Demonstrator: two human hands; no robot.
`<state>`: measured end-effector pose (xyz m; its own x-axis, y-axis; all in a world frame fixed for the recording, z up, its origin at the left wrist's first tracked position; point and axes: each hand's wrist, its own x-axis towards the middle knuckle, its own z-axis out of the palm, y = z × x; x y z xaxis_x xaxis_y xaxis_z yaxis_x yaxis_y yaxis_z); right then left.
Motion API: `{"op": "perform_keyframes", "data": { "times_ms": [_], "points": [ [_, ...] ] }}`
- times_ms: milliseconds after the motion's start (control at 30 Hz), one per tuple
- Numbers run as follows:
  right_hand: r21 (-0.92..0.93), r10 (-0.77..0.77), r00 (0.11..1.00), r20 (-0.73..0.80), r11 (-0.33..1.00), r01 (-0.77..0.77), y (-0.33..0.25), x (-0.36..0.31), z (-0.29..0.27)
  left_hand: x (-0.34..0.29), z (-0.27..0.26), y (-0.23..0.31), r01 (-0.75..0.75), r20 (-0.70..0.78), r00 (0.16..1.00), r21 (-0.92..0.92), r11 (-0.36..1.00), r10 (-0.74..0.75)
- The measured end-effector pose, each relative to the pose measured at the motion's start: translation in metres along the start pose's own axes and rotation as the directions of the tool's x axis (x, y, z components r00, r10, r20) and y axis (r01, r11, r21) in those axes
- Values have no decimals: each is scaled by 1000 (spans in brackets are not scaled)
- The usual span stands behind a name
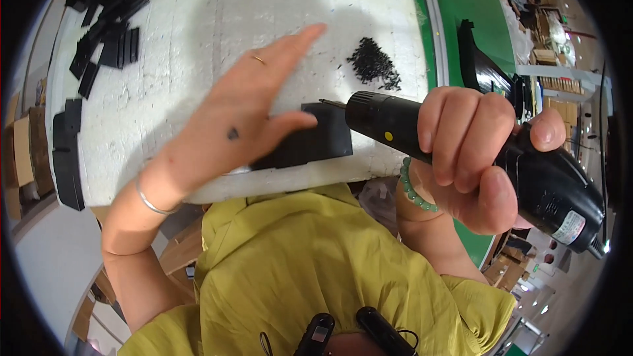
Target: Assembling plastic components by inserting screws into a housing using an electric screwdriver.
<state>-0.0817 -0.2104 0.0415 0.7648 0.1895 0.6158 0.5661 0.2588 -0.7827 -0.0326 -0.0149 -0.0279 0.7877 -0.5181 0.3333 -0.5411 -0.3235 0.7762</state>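
My right hand (467,142) is wrapped round a black electric screwdriver (382,118), its thin bit pointing left. Beneath the bit, a flat black plastic part (323,137) lies near the front edge of the white foam-like work surface (264,0). My left hand (231,115) is over the left end of that part, fingers stretched out and thumb apart, with nothing seen in it. It hides part of the piece, and I cannot tell whether it touches it. Beyond the screwdriver's tip sits a small heap of tiny black screws (373,64).
Several black plastic parts (109,33) are piled at the far left. Another long black piece (68,155) rests along the left edge. To the right, past a metal rail (432,13), a green surface (478,0) carries a long black part (484,66).
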Motion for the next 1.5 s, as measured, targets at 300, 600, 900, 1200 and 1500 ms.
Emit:
{"op": "perform_keyframes", "data": {
  "times_ms": [300,600,900,1200,1500],
  "points": [
    [56,134,983,127,988,-142,13,-2,22,-40,-4,-23,49,171,983,101,994,-66],
    [-23,174,977,122,985,-172,19,2,40,-38,7,-26,198,230,952,45,979,-203],
    [-141,271,952,144,957,-252,21,12,50,-40,9,-27,193,189,963,16,981,-193],
    [-102,270,957,107,960,-260,25,11,56,-41,9,-28,172,159,972,15,985,-172],
    [-7,43,972,-230,999,-46,36,31,-9,-44,0,-23,185,194,965,-20,983,-177]
  ]
}}
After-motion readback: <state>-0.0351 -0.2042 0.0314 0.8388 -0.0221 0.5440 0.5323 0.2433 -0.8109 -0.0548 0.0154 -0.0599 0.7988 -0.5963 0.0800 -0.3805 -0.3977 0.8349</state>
